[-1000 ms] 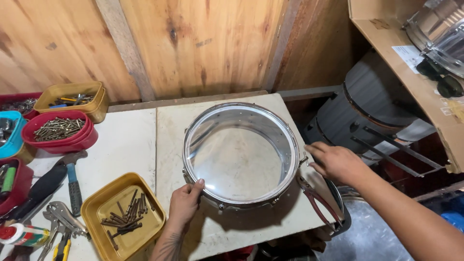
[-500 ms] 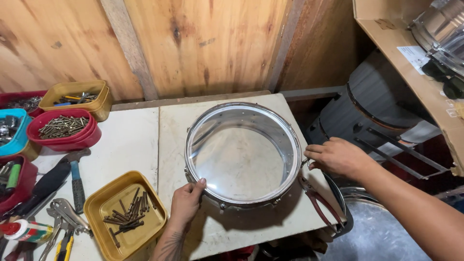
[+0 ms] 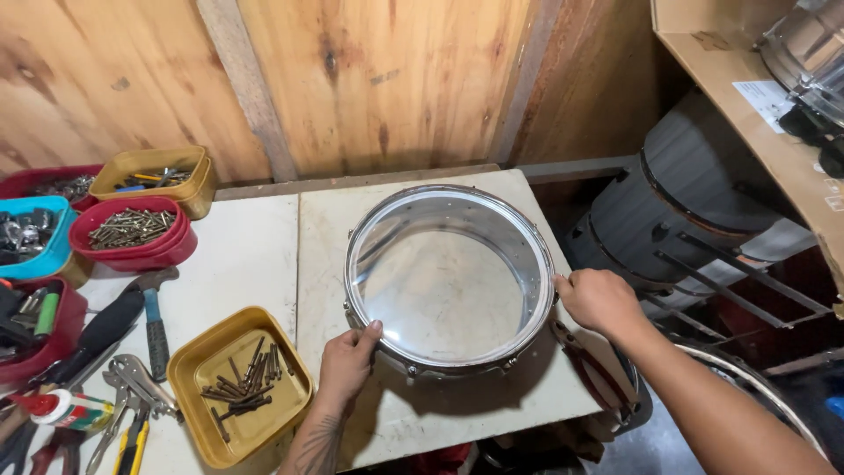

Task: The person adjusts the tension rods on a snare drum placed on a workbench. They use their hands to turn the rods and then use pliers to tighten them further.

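We see the drum shell (image 3: 450,280) on the table (image 3: 255,255), w/ left hand (image 3: 347,362) at its near rim, right hand (image 3: 600,301) at its right rim. Tray of screws (image 3: 236,383) sits left of the drum (pliers (image 3: 589,365) to the right); hammer (image 3: 154,312) and tubs further left.

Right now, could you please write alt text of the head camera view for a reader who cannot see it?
Two bare hands grip a shiny metal drum shell on a white table: the left hand at its near rim, the right hand at its right side. Trays of screws, a hammer and pliers lie to the left.
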